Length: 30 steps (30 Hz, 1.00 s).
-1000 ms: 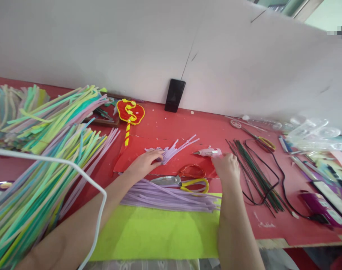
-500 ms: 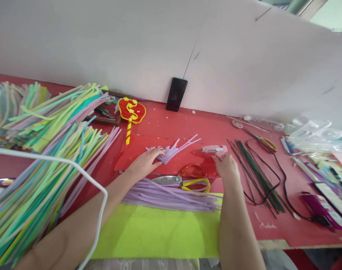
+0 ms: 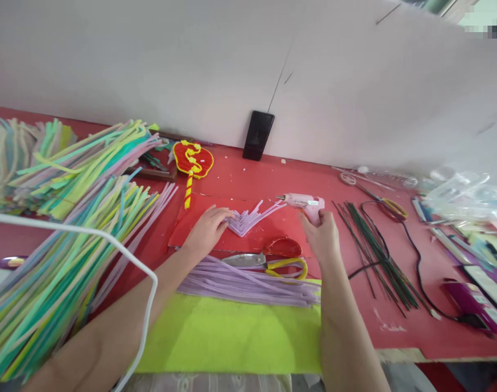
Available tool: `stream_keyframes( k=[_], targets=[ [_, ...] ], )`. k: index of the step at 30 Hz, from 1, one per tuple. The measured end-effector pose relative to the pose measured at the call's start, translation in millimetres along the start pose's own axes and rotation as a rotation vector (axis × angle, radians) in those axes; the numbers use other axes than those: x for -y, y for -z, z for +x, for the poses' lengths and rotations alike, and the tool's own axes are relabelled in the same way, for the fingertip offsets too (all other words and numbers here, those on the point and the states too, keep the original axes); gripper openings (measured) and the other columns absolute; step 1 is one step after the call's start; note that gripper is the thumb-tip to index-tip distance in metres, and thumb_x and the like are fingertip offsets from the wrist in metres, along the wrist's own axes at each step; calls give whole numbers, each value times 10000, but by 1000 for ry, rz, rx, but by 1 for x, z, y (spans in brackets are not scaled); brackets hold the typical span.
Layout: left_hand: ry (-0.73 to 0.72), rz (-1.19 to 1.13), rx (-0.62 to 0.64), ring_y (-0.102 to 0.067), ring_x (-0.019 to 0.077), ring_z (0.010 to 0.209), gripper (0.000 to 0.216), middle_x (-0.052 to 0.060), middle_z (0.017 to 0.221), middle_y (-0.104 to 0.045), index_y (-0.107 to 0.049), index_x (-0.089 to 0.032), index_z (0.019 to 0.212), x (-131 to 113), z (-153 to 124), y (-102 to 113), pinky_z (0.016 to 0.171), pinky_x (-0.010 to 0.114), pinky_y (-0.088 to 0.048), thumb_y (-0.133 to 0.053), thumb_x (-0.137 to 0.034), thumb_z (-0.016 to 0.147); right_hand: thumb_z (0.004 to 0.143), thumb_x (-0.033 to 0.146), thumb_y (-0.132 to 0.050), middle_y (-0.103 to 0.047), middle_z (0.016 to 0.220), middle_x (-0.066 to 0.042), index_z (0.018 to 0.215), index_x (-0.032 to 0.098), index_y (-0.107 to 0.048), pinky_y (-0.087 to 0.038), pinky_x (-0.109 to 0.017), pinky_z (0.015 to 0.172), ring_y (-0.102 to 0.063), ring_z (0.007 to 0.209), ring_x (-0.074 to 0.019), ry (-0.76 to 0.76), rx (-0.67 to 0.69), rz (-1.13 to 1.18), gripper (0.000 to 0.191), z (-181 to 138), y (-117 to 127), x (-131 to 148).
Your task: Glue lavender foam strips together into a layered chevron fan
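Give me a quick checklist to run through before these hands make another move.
1. Glue gun in hand: ok, the right hand grips its handle.
2. Nozzle apart from the left hand: ok, there is a gap between them.
3. Purple piece held firmly: cannot tell; the left fingertips are at its left end, but their pressure does not show.
4. Scissors put away: not ok, they lie between the two arms.
5. Black cord free of the green wires: not ok, it crosses them.
6. Glue gun hot: cannot tell.
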<state>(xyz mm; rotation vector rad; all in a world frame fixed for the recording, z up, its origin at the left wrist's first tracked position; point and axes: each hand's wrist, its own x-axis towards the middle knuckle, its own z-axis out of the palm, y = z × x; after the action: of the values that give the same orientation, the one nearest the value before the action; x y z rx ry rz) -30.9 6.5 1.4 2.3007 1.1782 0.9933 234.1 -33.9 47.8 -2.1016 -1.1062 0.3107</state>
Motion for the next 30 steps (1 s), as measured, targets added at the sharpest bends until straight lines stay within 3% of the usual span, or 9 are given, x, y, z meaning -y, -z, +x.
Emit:
stream_keyframes(
  k=[4,11,18,21,25,30],
  targets=[
    [63,113,-98,-597,178,972,164,32,1000,-666,-589,-197,951,4,-1,6,1042,436,-348,-525,-116,824,578,559,-631,-605,865,-59,1013,180,-467,-417,-310,621,-561,709,-205,96,105,-15,599,-15,-13,9],
    [130,221,-135,-580,192,919,94,29,918,-636,-607,-192,882,10,-1,13,998,419,-364,-556,-145,818,674,495,-570,-625,983,-99,991,213,-445,-427,-327,622,-608,821,-259,302,169,-106,442,-36,-28,17],
    [195,273,-154,-554,196,869,52,40,849,-580,-634,-175,829,11,-1,14,851,367,-435,-601,-198,796,729,449,-528,-619,1086,-118,1028,212,-446,-453,-357,671,-616,919,-287,308,185,-135,390,-53,-40,27],
    [139,275,-141,-553,191,888,65,39,879,-581,-636,-176,850,5,-2,14,857,355,-431,-595,-186,800,728,434,-516,-615,1083,-137,1049,195,-453,-455,-370,698,-608,934,-291,286,157,-96,405,-55,-44,28],
    [-22,324,-29,-560,190,877,93,36,905,-603,-635,-186,896,-4,-4,14,843,353,-431,-572,-192,827,709,475,-533,-617,1040,-150,1058,173,-461,-444,-370,713,-600,888,-275,246,110,2,467,-48,-44,23],
    [-126,333,66,-577,188,869,114,36,915,-637,-628,-181,907,-13,-6,12,814,349,-443,-526,-210,865,662,550,-583,-617,836,-81,987,172,-485,-423,-323,623,-577,731,-227,91,97,93,508,-35,-40,16]
  ],
)
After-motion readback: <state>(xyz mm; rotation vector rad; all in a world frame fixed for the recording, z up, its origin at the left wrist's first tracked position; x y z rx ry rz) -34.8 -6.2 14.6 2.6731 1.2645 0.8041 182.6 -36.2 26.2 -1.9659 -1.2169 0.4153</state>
